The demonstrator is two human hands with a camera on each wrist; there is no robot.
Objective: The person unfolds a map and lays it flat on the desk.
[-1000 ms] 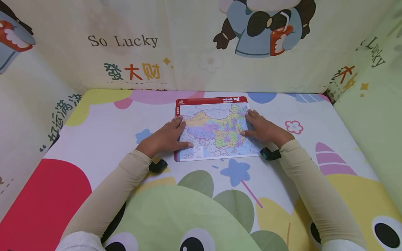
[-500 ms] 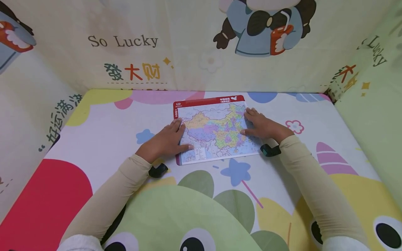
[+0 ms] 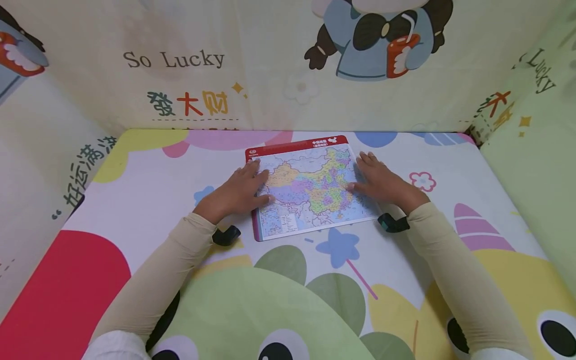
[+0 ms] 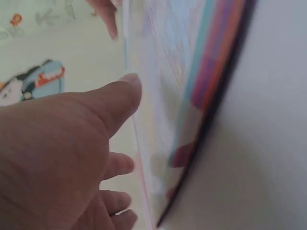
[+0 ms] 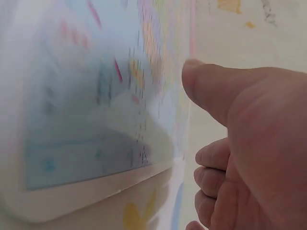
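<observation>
My left hand (image 3: 237, 192) is at nine o'clock of a map board (image 3: 310, 182), its fingers and thumb spread apart, their tips reaching over the board's left edge. My right hand (image 3: 388, 184) is at three o'clock, also spread, thumb over the map's face and fingers along the right edge. Neither hand pinches the board; I cannot tell how firmly any fingertip presses.

The board lies between my hands on a table (image 3: 153, 200) with a cartoon-print cover. It is turned a little anticlockwise, so its red title band, along the twelve o'clock edge, slopes up toward the right. Chinese characters are printed on the band, and the map's regions are yellow, purple, green and pink.

Each wrist carries a small black device; my sleeves are beige.

Farther out, with the board as the clock's centre, a printed blue star (image 3: 338, 247) on a pink stick is at five o'clock, and a big green cartoon head (image 3: 265, 300) is at six. A red shape (image 3: 67, 285) is at eight, a yellow figure (image 3: 508, 285) at four, and a pink flower outline (image 3: 422, 182) at three, past my right hand.

A cream fabric wall (image 3: 265, 50) rises behind, with "So Lucky" (image 3: 173, 59) between ten and eleven o'clock and a cartoon figure (image 3: 369, 55) in blue at one.
</observation>
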